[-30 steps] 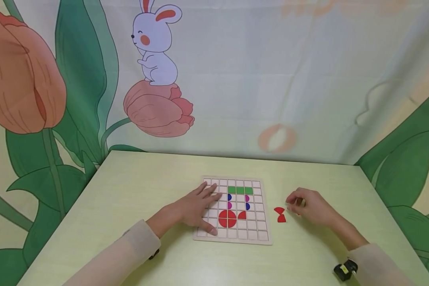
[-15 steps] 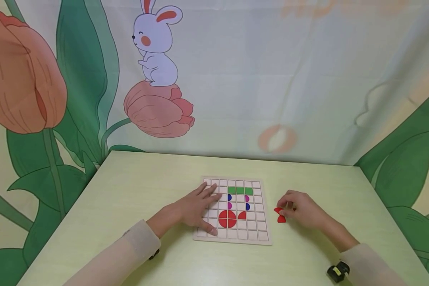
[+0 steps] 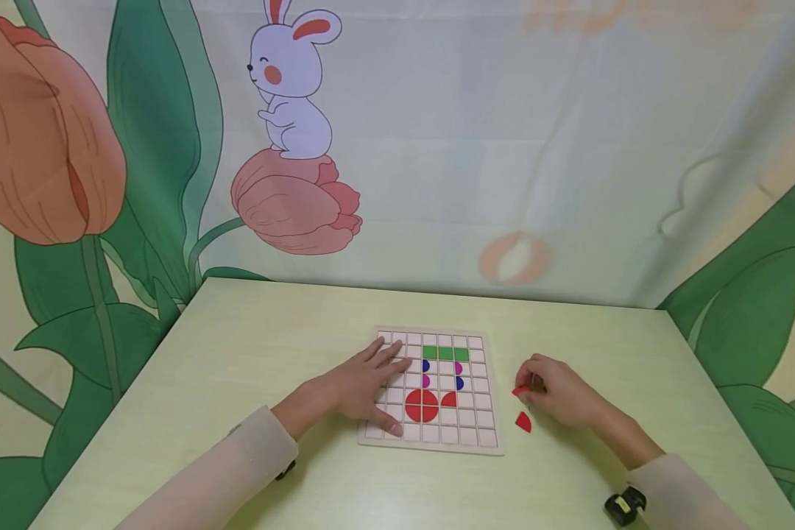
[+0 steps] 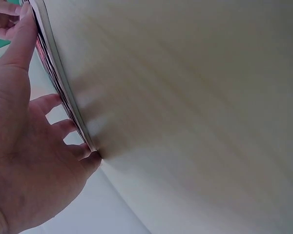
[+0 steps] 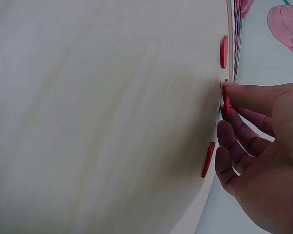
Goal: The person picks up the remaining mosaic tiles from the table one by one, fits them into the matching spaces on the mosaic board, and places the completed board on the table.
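Observation:
A wooden grid board lies on the table. Set in its squares are green squares, small blue and magenta half-circles and red quarter-circles, several of which form a full red circle. My left hand rests with spread fingers on the board's left side; in the left wrist view its thumb and fingertips lie along the edge. To the right of the board, my right hand pinches a red quarter-circle piece between thumb and fingers, low over the table. Another red quarter-circle lies just nearer to me.
A third loose red piece shows in the right wrist view, hidden by the hand in the head view. The pale table ends at a hanging cloth printed with a rabbit and tulips. Black wrist devices sit at the sleeves.
My right hand has moved left to the loose red pieces and pinches one. The other visible red piece has slid toward me, apart from it. The left hand has not moved.

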The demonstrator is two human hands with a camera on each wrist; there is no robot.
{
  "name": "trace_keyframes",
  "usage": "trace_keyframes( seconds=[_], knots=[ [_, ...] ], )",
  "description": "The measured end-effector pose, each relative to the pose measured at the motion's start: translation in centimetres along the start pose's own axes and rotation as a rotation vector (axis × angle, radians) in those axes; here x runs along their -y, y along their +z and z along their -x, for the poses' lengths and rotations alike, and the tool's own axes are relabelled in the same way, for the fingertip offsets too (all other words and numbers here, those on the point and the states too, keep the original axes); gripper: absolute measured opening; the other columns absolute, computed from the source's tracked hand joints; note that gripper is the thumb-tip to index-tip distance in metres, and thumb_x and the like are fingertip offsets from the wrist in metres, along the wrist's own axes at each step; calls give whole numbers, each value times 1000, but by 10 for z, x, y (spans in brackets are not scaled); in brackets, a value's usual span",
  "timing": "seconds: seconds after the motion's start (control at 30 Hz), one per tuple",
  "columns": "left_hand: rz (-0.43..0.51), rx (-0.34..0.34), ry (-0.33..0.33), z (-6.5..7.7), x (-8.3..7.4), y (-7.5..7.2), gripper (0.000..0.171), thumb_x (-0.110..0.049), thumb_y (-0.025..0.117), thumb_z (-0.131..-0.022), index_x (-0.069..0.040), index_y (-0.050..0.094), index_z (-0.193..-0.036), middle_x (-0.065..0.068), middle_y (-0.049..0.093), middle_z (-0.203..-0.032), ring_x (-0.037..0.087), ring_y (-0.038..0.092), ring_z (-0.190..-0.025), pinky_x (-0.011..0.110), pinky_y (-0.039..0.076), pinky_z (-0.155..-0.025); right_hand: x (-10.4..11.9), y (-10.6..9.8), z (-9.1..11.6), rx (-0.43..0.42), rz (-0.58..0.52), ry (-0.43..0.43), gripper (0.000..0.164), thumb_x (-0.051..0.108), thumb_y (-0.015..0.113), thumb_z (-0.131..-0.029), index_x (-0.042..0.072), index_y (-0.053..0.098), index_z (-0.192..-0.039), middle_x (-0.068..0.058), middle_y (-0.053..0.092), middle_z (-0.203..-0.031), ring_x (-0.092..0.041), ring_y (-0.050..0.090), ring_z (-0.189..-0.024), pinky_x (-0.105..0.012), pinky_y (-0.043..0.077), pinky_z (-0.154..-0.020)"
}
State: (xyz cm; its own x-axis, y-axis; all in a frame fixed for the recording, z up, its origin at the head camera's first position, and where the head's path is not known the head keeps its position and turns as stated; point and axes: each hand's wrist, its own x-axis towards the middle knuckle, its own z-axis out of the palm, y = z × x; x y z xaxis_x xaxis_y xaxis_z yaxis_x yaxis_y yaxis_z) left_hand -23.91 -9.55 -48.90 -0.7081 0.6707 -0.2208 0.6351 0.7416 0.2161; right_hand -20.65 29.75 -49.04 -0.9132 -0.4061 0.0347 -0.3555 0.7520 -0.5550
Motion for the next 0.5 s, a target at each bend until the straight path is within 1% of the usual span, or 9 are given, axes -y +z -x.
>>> trace_keyframes(
  seconds=[0.13, 0.27, 0.37, 0.5],
  knots=[
    [2, 2, -3, 1, 0, 0, 121, -80, 75, -78, -24, 22, -171, 7, 5, -179, 38, -1, -163, 52, 16, -131, 0, 1, 0, 4, -23, 32, 17, 5, 82, -93, 14, 68, -94, 5, 61, -87, -15, 57, -82, -25, 52, -72],
    [-4, 6, -6, 1, 0, 1, 121, -81, 74, -78, -25, 21, -171, 7, 4, -179, 38, -2, -164, 52, 15, -131, 2, -2, -1, 16, -40, 46, 13, 4, 79, -95, 13, 70, -95, 5, 65, -86, -16, 59, -82, -25, 53, -72],
    [5, 4, -3, 1, 0, 0, 121, -80, 74, -78, -25, 20, -172, 7, 3, -179, 38, -2, -164, 52, 15, -131, 3, -6, -2, 30, -33, 26, 10, 2, 75, -97, 11, 74, -99, 5, 65, -88, -15, 59, -82, -26, 54, -71],
    [18, -1, -2, 1, 0, 0, 121, -79, 75, -78, -24, 21, -171, 7, 4, -179, 38, -2, -164, 53, 16, -130, 2, -10, -3, 45, -14, -4, 14, -1, 71, -99, 10, 77, -104, 5, 64, -90, -14, 58, -83, -25, 54, -72]
  ],
)
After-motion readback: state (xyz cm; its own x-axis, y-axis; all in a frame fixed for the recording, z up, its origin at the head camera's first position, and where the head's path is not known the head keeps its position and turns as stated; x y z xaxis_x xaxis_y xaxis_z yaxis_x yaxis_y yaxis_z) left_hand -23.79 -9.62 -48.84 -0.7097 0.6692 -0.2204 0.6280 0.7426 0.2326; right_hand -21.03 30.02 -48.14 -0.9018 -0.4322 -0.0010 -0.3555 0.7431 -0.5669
